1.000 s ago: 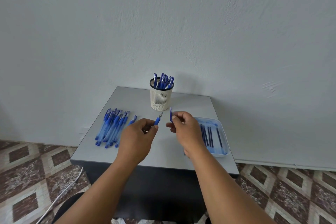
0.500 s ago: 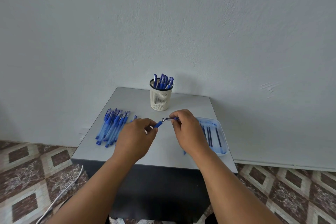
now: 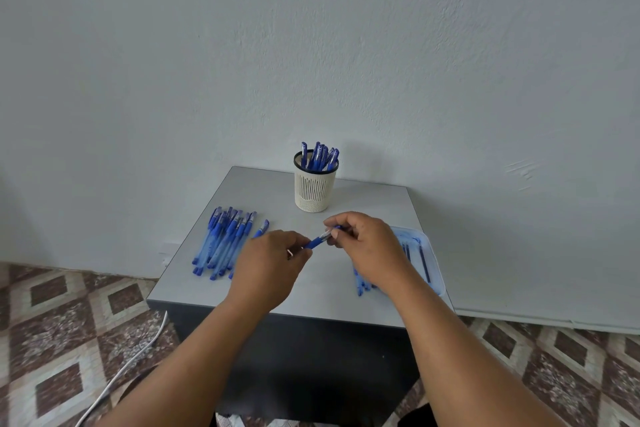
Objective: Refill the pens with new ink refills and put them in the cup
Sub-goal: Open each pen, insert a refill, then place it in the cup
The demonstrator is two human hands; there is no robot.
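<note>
One cup [image 3: 314, 191] stands at the back of the bench [image 3: 332, 291] with about seven pens in it. A pile of roughly ten pens [image 3: 223, 243] lies to my left; a tray [image 3: 431, 255] on my right holds at least three refills [image 3: 423, 262]. Between my hands, above the bench, is one pen [image 3: 318, 241]. My left hand [image 3: 268, 269] curls round its barrel; my right hand [image 3: 369, 250] pinches its tip end.

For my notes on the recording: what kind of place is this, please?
Probably a plain room in a home or small office, not a workshop: a small grey table set against a bare painted wall, a patterned tile floor, and a loose white cable lying on it.
</note>
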